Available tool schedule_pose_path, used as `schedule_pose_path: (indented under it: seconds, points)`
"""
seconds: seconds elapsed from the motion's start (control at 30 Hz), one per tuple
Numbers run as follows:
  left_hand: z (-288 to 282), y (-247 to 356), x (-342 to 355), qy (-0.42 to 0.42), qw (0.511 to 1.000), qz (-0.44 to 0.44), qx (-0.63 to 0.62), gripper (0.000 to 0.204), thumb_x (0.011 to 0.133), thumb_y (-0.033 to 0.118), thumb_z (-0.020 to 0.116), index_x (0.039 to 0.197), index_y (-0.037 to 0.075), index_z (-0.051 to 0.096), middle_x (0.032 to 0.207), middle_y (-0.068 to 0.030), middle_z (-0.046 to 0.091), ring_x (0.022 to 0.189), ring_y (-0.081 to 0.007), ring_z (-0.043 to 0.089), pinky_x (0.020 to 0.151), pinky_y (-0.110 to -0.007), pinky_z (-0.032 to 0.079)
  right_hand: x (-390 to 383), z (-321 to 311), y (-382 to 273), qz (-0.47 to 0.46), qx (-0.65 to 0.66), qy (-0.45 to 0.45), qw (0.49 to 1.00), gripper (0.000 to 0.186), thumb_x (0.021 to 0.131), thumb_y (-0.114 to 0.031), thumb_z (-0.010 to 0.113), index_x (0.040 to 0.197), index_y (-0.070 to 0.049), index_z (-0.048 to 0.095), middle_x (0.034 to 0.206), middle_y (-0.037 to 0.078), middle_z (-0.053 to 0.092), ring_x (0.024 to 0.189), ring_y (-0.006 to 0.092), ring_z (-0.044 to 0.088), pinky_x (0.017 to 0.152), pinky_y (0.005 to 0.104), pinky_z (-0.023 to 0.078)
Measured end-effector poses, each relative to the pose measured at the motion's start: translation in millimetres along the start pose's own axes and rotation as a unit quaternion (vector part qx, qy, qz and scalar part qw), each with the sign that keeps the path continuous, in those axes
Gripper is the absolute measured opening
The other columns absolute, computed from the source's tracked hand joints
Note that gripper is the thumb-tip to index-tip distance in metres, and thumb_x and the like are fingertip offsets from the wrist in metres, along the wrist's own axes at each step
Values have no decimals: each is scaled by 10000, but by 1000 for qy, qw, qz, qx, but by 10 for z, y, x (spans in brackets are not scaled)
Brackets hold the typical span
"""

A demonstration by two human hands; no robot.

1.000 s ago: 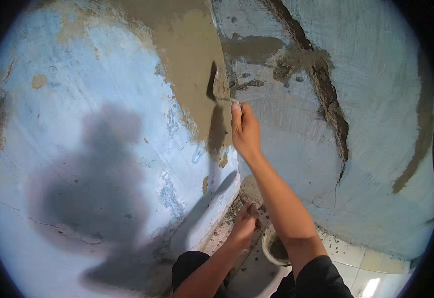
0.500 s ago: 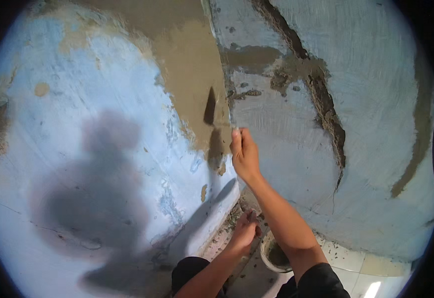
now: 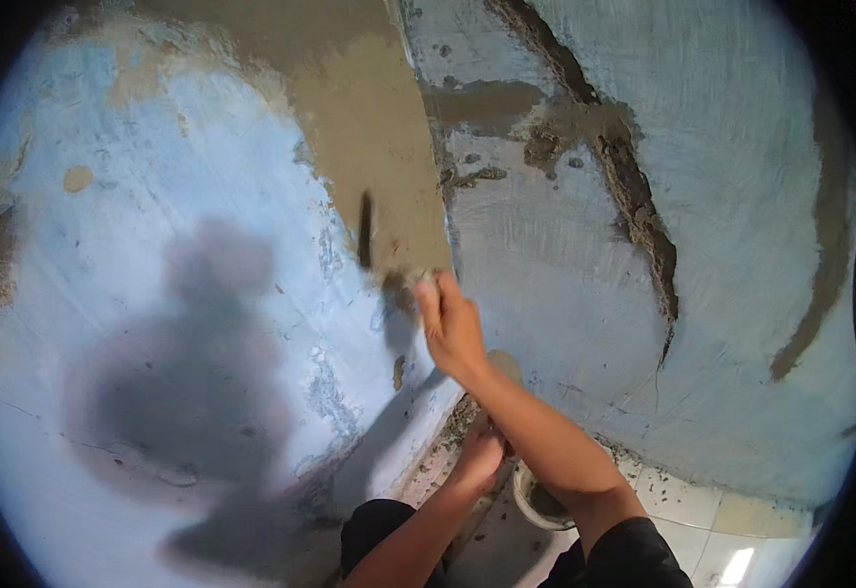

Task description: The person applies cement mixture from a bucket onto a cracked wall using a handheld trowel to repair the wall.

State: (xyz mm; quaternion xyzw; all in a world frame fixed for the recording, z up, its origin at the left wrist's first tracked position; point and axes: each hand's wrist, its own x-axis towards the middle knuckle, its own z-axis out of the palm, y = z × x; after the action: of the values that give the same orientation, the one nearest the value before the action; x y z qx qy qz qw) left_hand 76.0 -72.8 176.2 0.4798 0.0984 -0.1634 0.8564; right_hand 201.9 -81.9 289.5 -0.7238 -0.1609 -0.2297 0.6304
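Observation:
My right hand is closed around the handle of a small trowel, whose dark, narrow blade stands edge-on by the wall. It is at the lower part of a damp brown plaster patch, beside the inner corner. Lower down, my left hand is closed, partly behind my right forearm. A rounded grey-beige flat piece shows just above that forearm; whether my left hand holds it is hidden.
A deep crack runs down the grey-blue right wall. The left wall is pale blue with shadows. Below my right forearm stands a bucket with grey contents. Crumbs litter the tiled floor.
My right hand and the trowel have moved left and down along the plaster patch. The trowel blade has turned more edge-on. The grey-beige piece has come into view above my right forearm.

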Motion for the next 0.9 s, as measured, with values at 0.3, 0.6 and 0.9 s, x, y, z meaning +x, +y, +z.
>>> schedule_pose_path:
  seconds: [0.3,0.6,0.9]
  points:
    - [20,-53,-39,40,999,-23,1,196,1008,242,638,1132,102,579,800,27,525,692,-105,492,628,-279,405,748,-41,-39,-56,-11,97,994,350,1081,-374,499,1005,-35,534,741,276,608,687,504,600,610,511,456]
    - [-214,-145,127,-70,996,18,45,330,1093,321,522,1272,44,524,872,-12,547,674,-119,507,606,-306,445,142,-60,-164,-44,-2,15,999,331,1095,-348,485,1005,-32,527,746,138,596,672,241,589,644,380,476]
    - [-122,-19,58,-4,998,-13,54,361,1082,293,520,1351,53,522,959,-39,591,711,-126,538,646,-323,461,689,-37,-878,80,214,-5,973,282,1102,-318,416,997,-60,370,668,71,462,363,203,476,312,363,385]
